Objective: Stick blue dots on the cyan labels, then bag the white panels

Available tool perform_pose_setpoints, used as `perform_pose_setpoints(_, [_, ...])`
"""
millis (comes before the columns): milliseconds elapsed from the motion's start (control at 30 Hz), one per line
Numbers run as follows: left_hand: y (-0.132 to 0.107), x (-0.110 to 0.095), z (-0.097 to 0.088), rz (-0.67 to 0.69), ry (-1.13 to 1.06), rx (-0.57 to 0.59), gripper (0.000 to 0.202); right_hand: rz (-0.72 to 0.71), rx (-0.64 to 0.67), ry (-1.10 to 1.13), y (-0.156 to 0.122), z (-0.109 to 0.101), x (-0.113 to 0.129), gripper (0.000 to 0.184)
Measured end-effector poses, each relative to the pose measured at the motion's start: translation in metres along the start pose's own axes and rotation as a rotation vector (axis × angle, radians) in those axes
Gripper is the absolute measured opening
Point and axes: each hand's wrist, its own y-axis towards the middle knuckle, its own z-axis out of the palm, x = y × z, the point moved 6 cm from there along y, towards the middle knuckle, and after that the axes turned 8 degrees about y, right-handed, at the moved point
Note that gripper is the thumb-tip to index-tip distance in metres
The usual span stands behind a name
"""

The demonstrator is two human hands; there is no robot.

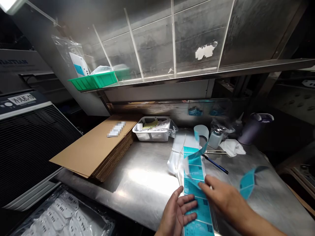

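Observation:
A strip of blue labels (pixel 198 206) runs down the metal table towards me, with a curled length bending up over its far part. My left hand (pixel 178 209) is open beside it, palm up, its spread fingers over the strip's left part. My right hand (pixel 222 196) is closed in a pinch at the strip's right edge, on the end of the curled length. Left of the strip lies a stack of clear plastic bags (pixel 175 157). A dark blue pen (pixel 215 164) rests just beyond my right hand. Another curled piece of blue labels (pixel 248 183) lies to the right.
Flat cardboard sheets (pixel 98 144) are stacked at left, beside a white basket (pixel 150 135). At back right stand a pump bottle (pixel 215 139), crumpled tissue (pixel 232 147) and a purple cylinder (pixel 253 129). A metal shelf (pixel 157 82) overhangs the table, carrying a green tray (pixel 98 80). Bagged white parts (pixel 59 216) sit lower left.

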Motion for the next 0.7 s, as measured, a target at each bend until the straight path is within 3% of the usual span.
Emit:
perform_pose_setpoints(100, [-0.007, -0.008, 0.014, 0.062, 0.036, 0.138, 0.063, 0.003, 0.114, 0.106, -0.009, 0.030, 0.038, 0.035])
perform_pose_setpoints(167, [-0.009, -0.011, 0.019, 0.095, 0.111, 0.153, 0.052, 0.062, 0.196, 0.173, -0.012, 0.043, 0.054, 0.035])
perform_pose_setpoints(267, [-0.007, -0.008, 0.016, 0.094, 0.201, 0.048, 0.041, 0.139, 0.298, 0.271, -0.016, 0.047, 0.071, 0.047])
perform_pose_setpoints(367, [-0.002, -0.004, 0.011, 0.083, 0.232, -0.062, 0.037, 0.178, 0.367, 0.386, -0.030, 0.035, 0.077, 0.056])
perform_pose_setpoints(433, [0.001, -0.003, 0.010, 0.075, 0.243, -0.086, 0.038, 0.224, 0.356, 0.397, -0.046, 0.023, 0.067, 0.054])
perform_pose_setpoints(533, [0.001, -0.004, 0.011, 0.056, 0.257, -0.103, 0.042, 0.383, 0.271, 0.299, -0.082, 0.009, 0.033, 0.051])
perform_pose_setpoints(633, [0.000, -0.005, 0.010, 0.051, 0.282, -0.127, 0.039, 0.507, 0.264, 0.306, -0.119, 0.012, 0.001, 0.051])
perform_pose_setpoints(700, [0.000, -0.005, 0.009, 0.062, 0.293, -0.127, 0.035, 0.477, 0.255, 0.390, -0.134, 0.016, -0.008, 0.048])
